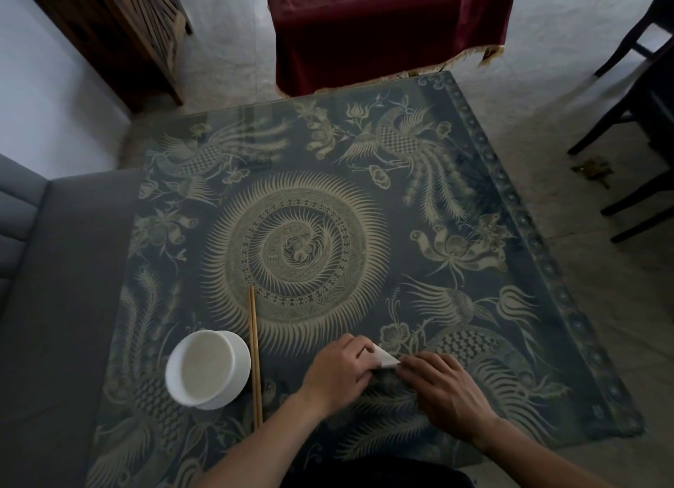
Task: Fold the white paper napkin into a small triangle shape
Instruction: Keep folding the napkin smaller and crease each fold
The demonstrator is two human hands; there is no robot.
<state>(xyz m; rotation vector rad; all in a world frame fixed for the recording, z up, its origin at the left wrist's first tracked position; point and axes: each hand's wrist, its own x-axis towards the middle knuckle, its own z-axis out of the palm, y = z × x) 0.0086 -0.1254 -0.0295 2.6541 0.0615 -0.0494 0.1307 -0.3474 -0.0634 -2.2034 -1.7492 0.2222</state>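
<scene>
Napkin point(386, 359) mostly hidden between hands

Your surface point(364, 152): dark blue cloth, pale phoenix and spiral pattern. White bowl point(208, 369) near your left; chopsticks point(254, 356) just beside bowl, pointing away from you.
</scene>
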